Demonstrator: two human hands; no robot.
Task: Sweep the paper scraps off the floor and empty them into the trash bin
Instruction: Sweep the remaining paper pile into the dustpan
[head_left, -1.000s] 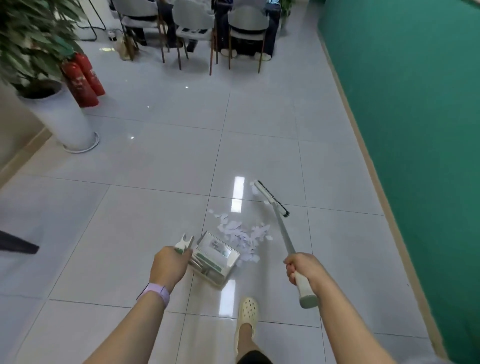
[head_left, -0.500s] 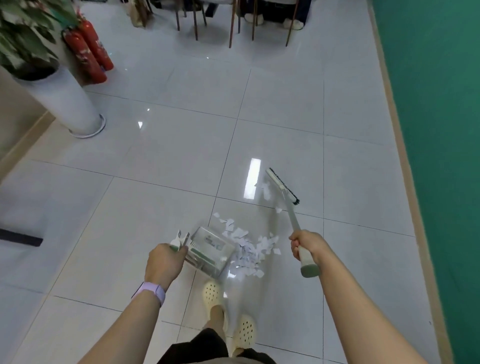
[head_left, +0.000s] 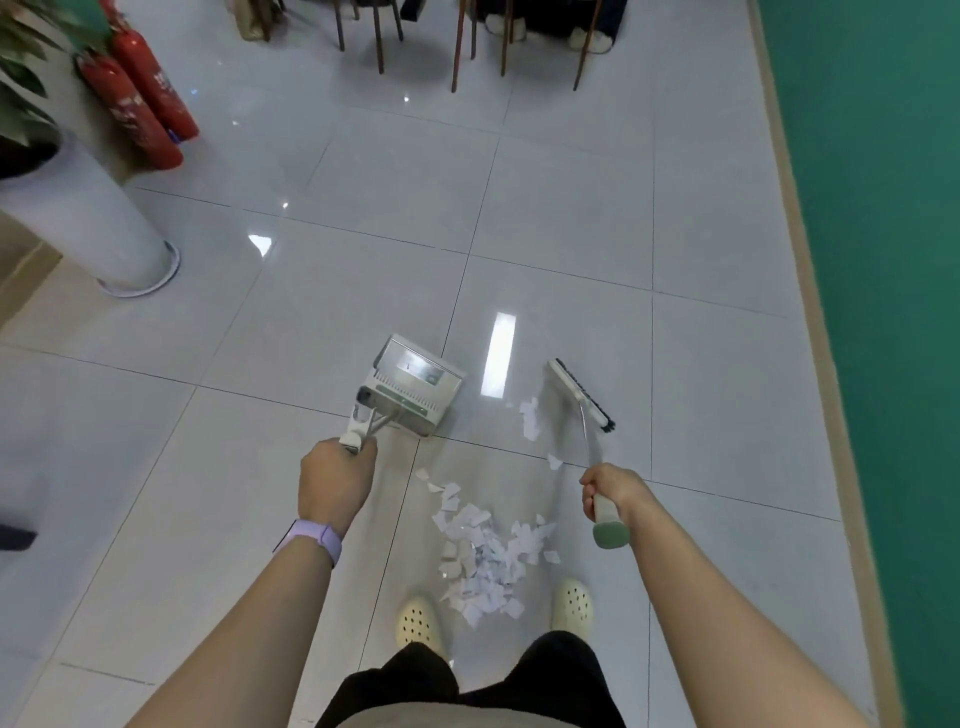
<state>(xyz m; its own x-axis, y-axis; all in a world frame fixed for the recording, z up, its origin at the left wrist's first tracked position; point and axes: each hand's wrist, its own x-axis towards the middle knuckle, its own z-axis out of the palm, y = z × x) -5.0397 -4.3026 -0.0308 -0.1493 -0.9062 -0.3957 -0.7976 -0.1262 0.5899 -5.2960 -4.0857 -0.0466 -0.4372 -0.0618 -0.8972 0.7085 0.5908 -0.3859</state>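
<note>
Shiny tile floor (head_left: 561, 218) with scraps (head_left: 485, 558) piled near the feet, left hand (head_left: 335, 480) gripping the dustpan (head_left: 415, 387) handle, right hand (head_left: 613, 491) gripping the broom (head_left: 582, 397), so I'd set the pan's lip flat beside the pile and use short strokes.

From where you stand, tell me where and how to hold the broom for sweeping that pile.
Grip the broom at the padded green-tipped end of its handle, coming from above with fingers wrapped round, as the right hand does. The thin metal shaft slants forward and down to the brush head, so a top-end hold likely gives leverage to drag the paper scraps toward the dustpan.
</note>
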